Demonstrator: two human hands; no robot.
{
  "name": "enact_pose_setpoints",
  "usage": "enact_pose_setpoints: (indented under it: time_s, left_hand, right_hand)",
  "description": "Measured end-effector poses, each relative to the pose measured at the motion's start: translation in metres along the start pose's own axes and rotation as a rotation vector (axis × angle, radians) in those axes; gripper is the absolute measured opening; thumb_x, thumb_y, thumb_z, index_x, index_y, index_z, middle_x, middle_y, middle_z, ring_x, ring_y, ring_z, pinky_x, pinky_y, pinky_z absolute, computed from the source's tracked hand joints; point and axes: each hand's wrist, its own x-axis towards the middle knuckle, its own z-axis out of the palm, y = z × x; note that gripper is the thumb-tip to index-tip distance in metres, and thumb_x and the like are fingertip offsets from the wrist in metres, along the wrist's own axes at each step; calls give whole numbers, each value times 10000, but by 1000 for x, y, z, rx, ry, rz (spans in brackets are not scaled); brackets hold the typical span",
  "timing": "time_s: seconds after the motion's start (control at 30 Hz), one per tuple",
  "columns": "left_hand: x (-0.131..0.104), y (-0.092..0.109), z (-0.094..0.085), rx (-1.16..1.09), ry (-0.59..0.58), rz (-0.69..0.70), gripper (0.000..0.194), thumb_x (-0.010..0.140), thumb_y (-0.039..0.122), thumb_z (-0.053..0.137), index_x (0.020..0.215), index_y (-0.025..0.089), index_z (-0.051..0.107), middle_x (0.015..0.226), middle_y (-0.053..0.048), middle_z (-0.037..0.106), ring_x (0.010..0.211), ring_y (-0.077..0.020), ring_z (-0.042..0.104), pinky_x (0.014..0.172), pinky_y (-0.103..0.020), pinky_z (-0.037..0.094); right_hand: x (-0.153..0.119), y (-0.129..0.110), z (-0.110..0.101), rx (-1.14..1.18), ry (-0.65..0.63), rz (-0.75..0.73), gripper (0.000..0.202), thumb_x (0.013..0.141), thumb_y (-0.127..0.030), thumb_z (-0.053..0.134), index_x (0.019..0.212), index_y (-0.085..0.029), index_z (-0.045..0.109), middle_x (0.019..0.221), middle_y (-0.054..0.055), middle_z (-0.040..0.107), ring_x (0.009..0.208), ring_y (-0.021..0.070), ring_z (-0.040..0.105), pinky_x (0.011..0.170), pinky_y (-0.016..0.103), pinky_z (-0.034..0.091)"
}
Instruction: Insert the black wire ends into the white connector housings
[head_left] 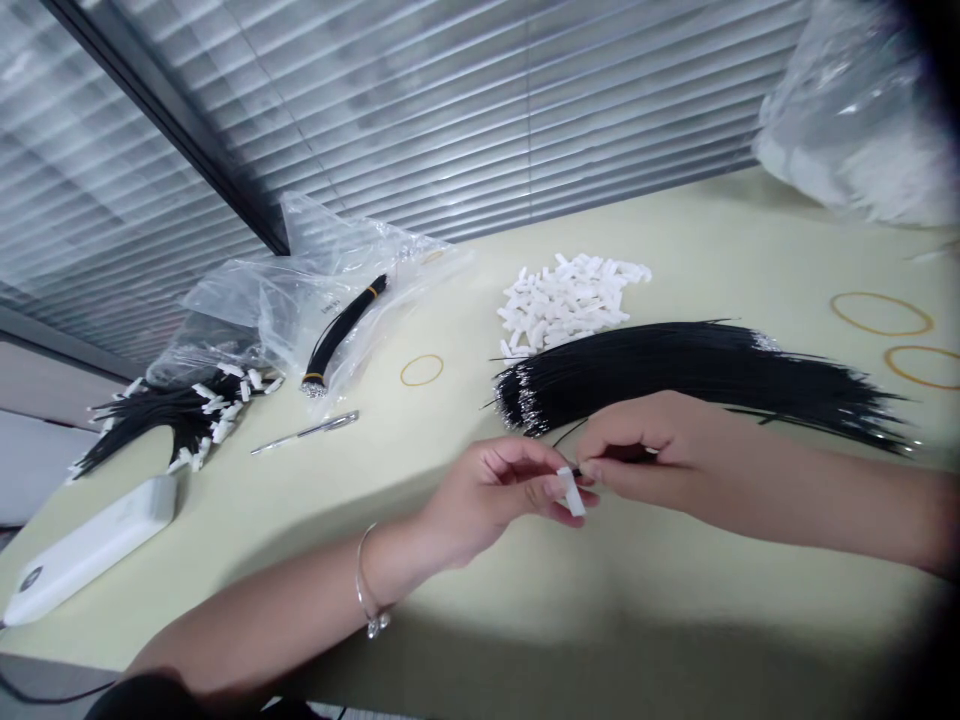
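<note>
Bracelet: a thin silvery bangle (365,580) with small round charms circles my left wrist, on the forearm that reaches in from the lower left.
Left hand: my left hand (502,490) pinches a small white connector (571,492) between thumb and forefinger, its other fingers reaching behind the piece.
White connector: it sits out at the left fingertips, raised above the surface (697,245), at the meeting point of my two hands; its long axis runs steeply, top leaning left and lower end leaning right.
Black wire: a short dark length of black wire (576,473) shows at the connector's right side, running crosswise to that long axis; whether its tip is inside or only against the housing, I cannot tell.
Right hand: my right hand (645,445), coming in from the right, is clamped on that wire with thumb and forefinger, just beside the connector.
Nearer hand: my left, since it grips the connector itself; my right lies to its right, fingertips close, though I cannot tell if they touch.
Loose wires: just beyond my hands lies a broad sheaf of black wires (675,365), lengthwise left to right, with shiny ends at its left.
White pile: behind the sheaf's left part, a heap of white connectors (566,300) lies spread.
Blinds: slatted blinds (450,90) stand beyond the far edge.
</note>
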Motion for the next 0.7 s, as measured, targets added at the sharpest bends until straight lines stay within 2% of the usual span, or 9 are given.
enact_pose_setpoints:
  time_s: [0.07,0.17,0.3,0.4,0.57,0.7]
  left_hand:
    - [1,0,-2,-25,-79,-22,279,774,327,835,852,116,670,818,-65,750,798,-155,734,723,-279,608]
    - [0,0,-3,-58,-152,-57,300,782,340,829,862,112,653,795,-52,734,740,-152,733,705,-285,605]
    - [-2,-2,-2,-73,-176,-92,310,761,333,847,851,103,660,764,-39,717,711,-146,728,713,-284,601]
    - [-3,-4,-1,-67,-178,-117,312,757,338,850,841,97,671,754,-43,717,684,-141,722,693,-274,597]
    - [-5,-8,0,-79,-194,-98,303,768,317,844,847,100,647,765,-44,719,692,-139,724,695,-269,593]
    - [-8,-14,4,-72,-185,-85,324,788,335,823,893,121,603,848,-49,711,729,-148,725,721,-304,589]
  right_hand:
    - [0,0,-1,40,-51,-4,282,930,-355,509,787,-217,710,791,-1,696,709,155,594,611,272,402]
    - [-1,0,-2,59,-92,-92,278,953,-318,490,825,-186,698,815,16,689,734,147,589,654,278,421]
    - [-1,1,0,85,-121,-235,263,975,-281,478,841,-177,679,794,10,673,722,137,585,663,272,417]
    - [-2,0,3,84,-112,-287,293,985,-297,464,811,-185,671,748,4,647,677,136,564,633,269,404]
    - [-4,-6,3,44,-98,-271,319,968,-285,445,776,-180,677,699,7,631,633,132,548,605,261,393]
    - [-9,-9,-1,-73,-212,-133,289,956,-275,463,775,-198,673,720,2,657,652,140,571,599,263,384]
